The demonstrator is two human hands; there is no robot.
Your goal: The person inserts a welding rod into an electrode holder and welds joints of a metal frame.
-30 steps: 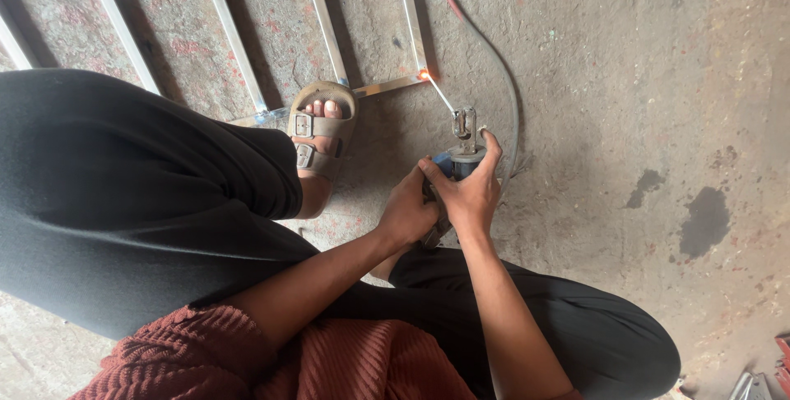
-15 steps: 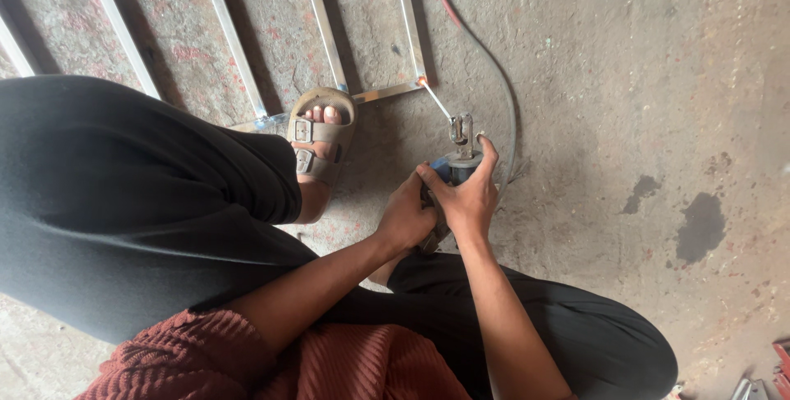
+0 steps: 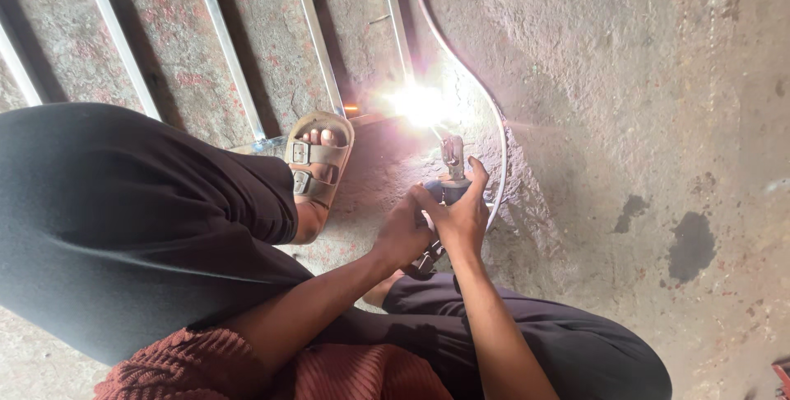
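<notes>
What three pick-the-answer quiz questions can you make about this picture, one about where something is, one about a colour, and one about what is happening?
1. Where is the bright glare?
A. At the end of a metal bar on the floor
B. On the person's knee
C. At the far right edge by the dark stain

2. What colour is the sandal?
A. Bright blue
B. Tan
C. White

3. How are the hands placed on the welding holder?
A. Both are off it
B. Only one touches it
C. The left hand and right hand both grip it

Answers: 1 A, the glare sits where the rod tip meets the bar. 2 B, the straps and sole look tan. 3 C, the fingers of both hands wrap around the handle.
</notes>
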